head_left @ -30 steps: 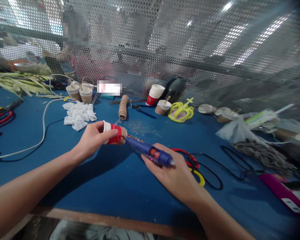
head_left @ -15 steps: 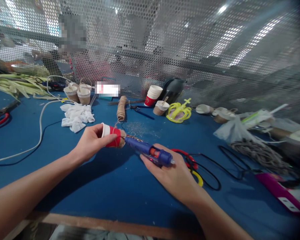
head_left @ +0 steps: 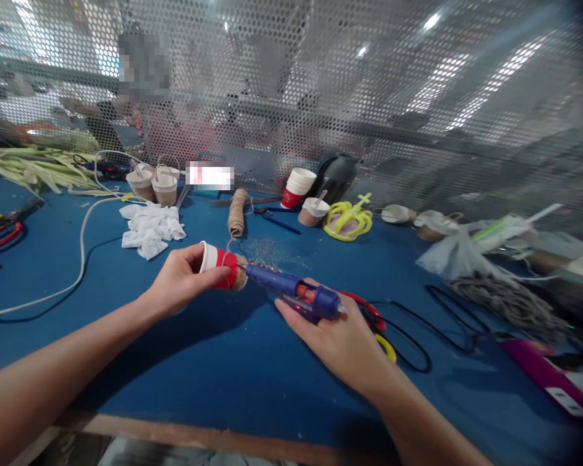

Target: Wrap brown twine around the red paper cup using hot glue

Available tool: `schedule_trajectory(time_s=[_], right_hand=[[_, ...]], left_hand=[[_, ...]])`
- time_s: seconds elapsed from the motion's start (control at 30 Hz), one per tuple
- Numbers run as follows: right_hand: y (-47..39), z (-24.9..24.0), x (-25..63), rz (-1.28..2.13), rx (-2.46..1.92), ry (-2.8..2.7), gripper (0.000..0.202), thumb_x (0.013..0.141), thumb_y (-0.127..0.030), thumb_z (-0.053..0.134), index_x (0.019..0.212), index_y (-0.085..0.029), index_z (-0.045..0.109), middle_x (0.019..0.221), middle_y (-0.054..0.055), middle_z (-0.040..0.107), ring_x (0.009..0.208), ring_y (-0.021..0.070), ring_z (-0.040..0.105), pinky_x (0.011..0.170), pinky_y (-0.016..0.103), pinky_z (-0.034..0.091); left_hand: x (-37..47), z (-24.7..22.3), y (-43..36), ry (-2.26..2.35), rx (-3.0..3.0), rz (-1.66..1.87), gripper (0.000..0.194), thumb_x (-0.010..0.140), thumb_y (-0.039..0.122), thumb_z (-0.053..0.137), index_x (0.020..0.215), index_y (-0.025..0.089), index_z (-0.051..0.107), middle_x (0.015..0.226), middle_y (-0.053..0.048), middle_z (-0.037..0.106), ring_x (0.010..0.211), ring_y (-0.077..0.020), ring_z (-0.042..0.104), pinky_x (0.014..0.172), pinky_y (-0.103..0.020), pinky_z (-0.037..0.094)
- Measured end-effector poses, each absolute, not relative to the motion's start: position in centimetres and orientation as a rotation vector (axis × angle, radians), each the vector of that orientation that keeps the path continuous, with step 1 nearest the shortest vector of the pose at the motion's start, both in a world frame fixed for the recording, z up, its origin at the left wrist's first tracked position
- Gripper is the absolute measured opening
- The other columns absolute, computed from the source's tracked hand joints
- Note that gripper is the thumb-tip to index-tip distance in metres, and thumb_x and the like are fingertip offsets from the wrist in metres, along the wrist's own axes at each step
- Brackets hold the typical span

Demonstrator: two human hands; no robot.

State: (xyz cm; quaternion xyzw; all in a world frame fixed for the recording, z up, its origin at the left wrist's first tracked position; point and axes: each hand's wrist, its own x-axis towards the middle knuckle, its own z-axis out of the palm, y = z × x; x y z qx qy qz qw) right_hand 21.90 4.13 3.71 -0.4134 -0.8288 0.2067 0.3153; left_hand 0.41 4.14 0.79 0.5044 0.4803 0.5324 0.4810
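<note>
My left hand (head_left: 187,278) grips a red and white paper cup (head_left: 226,267) lying on its side in the air, its white rim toward the palm. Brown twine is wound around the cup's base end, and a strand runs from it up to the twine spool (head_left: 237,212). Wrapped around a blue glue gun (head_left: 282,283), my right hand (head_left: 337,333) keeps the nozzle at the cup's twine-covered end. Whether the tip touches the cup cannot be made out.
White cloth (head_left: 151,228), twine-wrapped cups (head_left: 165,189), blue pliers (head_left: 282,223), stacked cups (head_left: 297,188) and a yellow crown-like piece (head_left: 348,220) stand toward the mesh screen. Red-handled scissors (head_left: 374,317), black cable and a purple box (head_left: 539,372) are at right.
The cup and glue gun have shifted very slightly to the right in the picture, and the nozzle sits a little nearer the red band. Both hands keep their grip.
</note>
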Motion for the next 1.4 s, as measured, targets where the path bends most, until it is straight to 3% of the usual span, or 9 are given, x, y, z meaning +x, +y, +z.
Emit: schedule_trajectory(time_s=[0.57,1.1,1.4], right_hand=[[3.4,2.9,21.8,0.464,-1.078,-2.303,0.013,0.082,-0.022,0.052,0.069,-0.019,0.048,0.067,-0.001,0.055,0.06,0.0118,0.051,0.057,0.023,0.042],[3.6,3.3,22.0,0.465,-1.077,-2.215,0.008,0.08,-0.023,0.051,0.075,-0.02,0.056,0.068,0.002,0.058,0.059,0.0136,0.054,0.056,0.025,0.046],[3.8,4.0,21.8,0.494,-1.091,-2.172,0.012,0.079,-0.023,0.051,0.071,-0.02,0.059,0.058,0.001,0.056,0.052,0.0139,0.053,0.05,0.025,0.047]], left_hand=[[0.2,0.4,5.0,1.114,0.873,1.417,0.025,0.058,0.026,0.076,0.072,0.01,0.064,0.06,-0.001,0.067,0.049,-0.0086,0.058,0.046,-0.017,0.044],[0.4,0.4,4.3,1.124,1.085,1.373,0.026,0.062,0.031,0.074,0.077,0.012,0.064,0.07,-0.003,0.071,0.062,-0.0127,0.064,0.06,-0.022,0.05],[0.4,0.7,4.0,1.205,1.3,1.298,0.024,0.065,0.029,0.07,0.08,0.012,0.064,0.074,-0.003,0.069,0.064,-0.0135,0.061,0.063,-0.024,0.049]])
